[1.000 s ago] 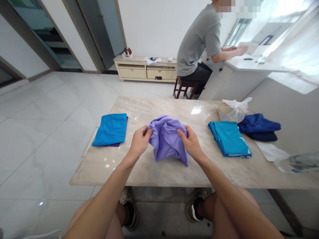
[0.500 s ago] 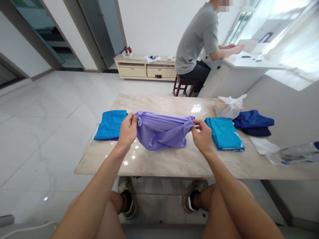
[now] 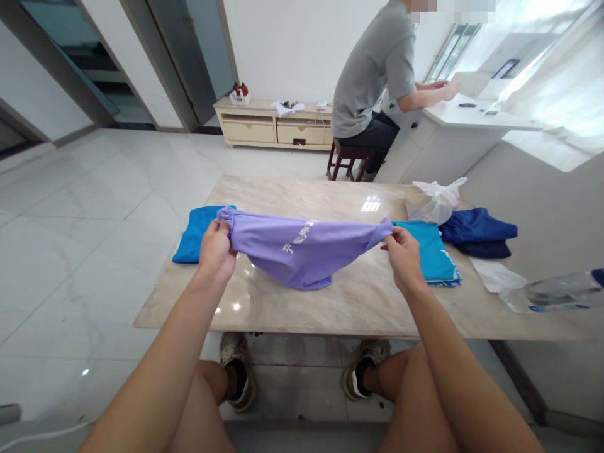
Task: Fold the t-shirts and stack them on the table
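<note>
A purple cloth point(image 3: 302, 251) with white lettering is stretched sideways above the marble-look table point(image 3: 292, 318), its lower part sagging in the middle. My left hand point(image 3: 218, 248) pinches its bunched left end, in front of a folded blue cloth point(image 3: 189, 238) that it partly hides. At the other end my right hand point(image 3: 403, 253) grips the cloth's right corner between thumb and fingers. Just beyond that hand lies a folded turquoise cloth point(image 3: 434, 251) with a white pattern, partly covered by the hand.
On the table's right side are a white plastic bag point(image 3: 436, 200), a dark blue cloth point(image 3: 479, 226), white paper point(image 3: 495, 274) and a clear bottle point(image 3: 557, 292). Beyond the table, a person in a grey shirt point(image 3: 372, 69) sits on a stool at a white desk point(image 3: 472, 113).
My hands have moved apart, the left one leftward and the right one rightward. The purple cloth is now pulled wider, and more of its lettering shows.
</note>
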{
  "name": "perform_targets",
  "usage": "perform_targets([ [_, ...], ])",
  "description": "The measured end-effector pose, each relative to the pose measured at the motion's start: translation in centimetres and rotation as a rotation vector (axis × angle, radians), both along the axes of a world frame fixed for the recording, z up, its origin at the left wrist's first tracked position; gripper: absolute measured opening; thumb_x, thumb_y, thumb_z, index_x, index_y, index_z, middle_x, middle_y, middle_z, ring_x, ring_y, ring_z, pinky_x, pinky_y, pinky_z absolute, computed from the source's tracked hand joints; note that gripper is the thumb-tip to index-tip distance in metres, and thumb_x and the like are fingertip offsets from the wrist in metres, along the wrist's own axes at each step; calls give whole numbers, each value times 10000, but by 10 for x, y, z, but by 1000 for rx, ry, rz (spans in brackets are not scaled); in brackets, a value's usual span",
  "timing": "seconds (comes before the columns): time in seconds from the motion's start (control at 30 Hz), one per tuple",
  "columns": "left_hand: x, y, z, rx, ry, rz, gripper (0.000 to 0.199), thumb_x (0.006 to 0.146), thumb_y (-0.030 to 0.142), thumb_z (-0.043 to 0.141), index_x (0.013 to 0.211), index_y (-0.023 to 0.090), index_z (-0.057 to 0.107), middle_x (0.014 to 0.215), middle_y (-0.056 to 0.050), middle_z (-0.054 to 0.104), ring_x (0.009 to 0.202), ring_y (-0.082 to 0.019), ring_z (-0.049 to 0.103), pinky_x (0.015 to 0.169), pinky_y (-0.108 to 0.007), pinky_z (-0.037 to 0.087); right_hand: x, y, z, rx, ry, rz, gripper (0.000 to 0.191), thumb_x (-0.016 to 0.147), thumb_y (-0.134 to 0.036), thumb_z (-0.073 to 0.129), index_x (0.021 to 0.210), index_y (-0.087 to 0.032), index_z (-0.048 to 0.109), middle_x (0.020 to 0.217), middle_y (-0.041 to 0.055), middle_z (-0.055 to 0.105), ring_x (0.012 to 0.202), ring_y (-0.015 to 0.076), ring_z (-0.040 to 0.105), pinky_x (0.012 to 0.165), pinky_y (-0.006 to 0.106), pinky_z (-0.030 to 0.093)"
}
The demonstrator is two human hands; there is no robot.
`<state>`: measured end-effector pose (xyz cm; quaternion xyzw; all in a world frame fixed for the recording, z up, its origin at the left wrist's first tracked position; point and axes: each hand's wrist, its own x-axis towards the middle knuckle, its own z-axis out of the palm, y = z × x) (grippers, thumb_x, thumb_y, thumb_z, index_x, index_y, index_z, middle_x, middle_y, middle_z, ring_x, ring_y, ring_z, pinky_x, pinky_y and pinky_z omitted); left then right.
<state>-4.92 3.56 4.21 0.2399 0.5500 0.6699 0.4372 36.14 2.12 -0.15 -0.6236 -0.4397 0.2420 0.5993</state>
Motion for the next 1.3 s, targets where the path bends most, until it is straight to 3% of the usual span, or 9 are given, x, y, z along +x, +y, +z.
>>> perform_targets([
  [0.23,41,-24,-1,-168,102,-479,286,836,416,855,976,207,720,831,-13,714,686,-140,626,629,-245,516,-52,-12,-8,-124,-255,400,336,898,-465,700,1108,-207,753,1174,120,791,1048,278,724,925,454,595],
  [0.4,55,-49,28,-140,48,-1057,370,720,459,936,957,203,813,881,-86,798,834,-245,746,752,-331,591,-93,-24,14,-57,-324,772,866,791,-440,917,1579,-282,594,1627,128,609,1493,327,585,1261,521,466],
  [0.47,54,-55,36,-118,11,-1097,363,710,466,940,933,204,826,893,-101,812,901,-284,772,801,-357,604,-100,-29,24,-87,-309,948,967,731,-410,975,1612,-312,586,1605,102,639,1459,325,623,1234,491,505],
  [0.63,39,-53,35,-79,29,-920,423,696,521,932,934,190,824,905,-109,820,952,-321,777,814,-377,621,-102,-37,37,-310,-233,1267,307,864,-468,870,1094,-266,854,1058,-10,844,948,261,765,884,363,631],
  [0.77,29,-48,24,-74,129,-803,409,732,557,904,921,205,816,869,-88,809,912,-299,767,795,-365,612,-91,-33,34,-226,-263,940,211,919,-394,720,860,-210,805,904,18,809,868,243,718,794,341,584],
  [0.9,30,-46,7,-36,261,-747,488,824,711,812,838,225,774,807,-60,778,809,-247,712,731,-328,573,-78,-27,28,-46,-320,585,226,868,-296,649,975,-228,836,975,43,810,941,255,732,877,368,570],
  [1.03,36,-41,-7,-29,486,-898,602,802,825,773,756,227,718,742,-38,725,724,-222,648,641,-294,502,-76,-27,20,37,-431,503,282,872,-223,618,1023,-259,852,979,68,763,944,265,720,874,387,565],
  [1.17,39,-31,-14,-46,732,-1139,378,719,560,927,870,238,798,898,-34,813,844,-271,729,688,-291,507,-77,-27,16,53,-464,469,299,905,-209,601,1046,-265,858,938,66,710,887,255,693,821,380,559],
  [1.3,37,-18,-19,-76,919,-975,197,741,419,857,694,245,779,788,-68,804,804,-315,746,680,-317,483,-77,-22,19,73,-450,428,251,978,-288,604,1016,-266,852,900,57,690,855,251,675,781,380,533],
])
